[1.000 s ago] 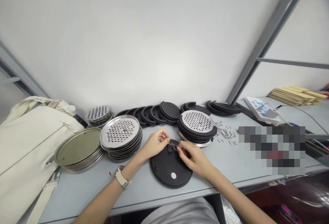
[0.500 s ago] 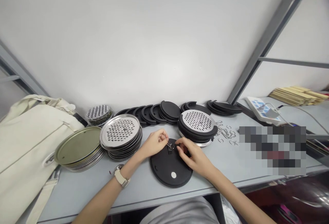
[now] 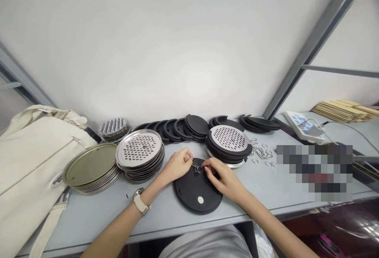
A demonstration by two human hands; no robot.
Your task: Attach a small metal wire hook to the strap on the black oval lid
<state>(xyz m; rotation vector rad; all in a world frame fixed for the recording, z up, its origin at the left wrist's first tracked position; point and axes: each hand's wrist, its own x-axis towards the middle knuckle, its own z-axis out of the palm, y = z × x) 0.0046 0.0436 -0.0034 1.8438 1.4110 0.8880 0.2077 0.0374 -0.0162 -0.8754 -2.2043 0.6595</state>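
A round black disc (image 3: 198, 191) with a white dot lies flat on the grey table in front of me. At its top edge a small metal ring with a clip (image 3: 199, 169) sits by a black loop. My left hand (image 3: 181, 163) pinches the clip's left end between thumb and fingertips. On the other side, my right hand (image 3: 220, 174) has its fingers bent at the ring's right edge; its thumb and index finger are slightly apart and rest over the disc.
Left of the hands stand stacked grater discs (image 3: 139, 151), green plates (image 3: 91, 165) and a cream bag (image 3: 38, 163). Behind are black discs (image 3: 197, 126). To the right are a black-rimmed grater stack (image 3: 229, 139), loose rings and clips (image 3: 263, 153) and a power strip (image 3: 304, 127).
The ring now lies further right of the black loop, with more of the clip showing. Both hands have barely moved. The view has shifted slightly.
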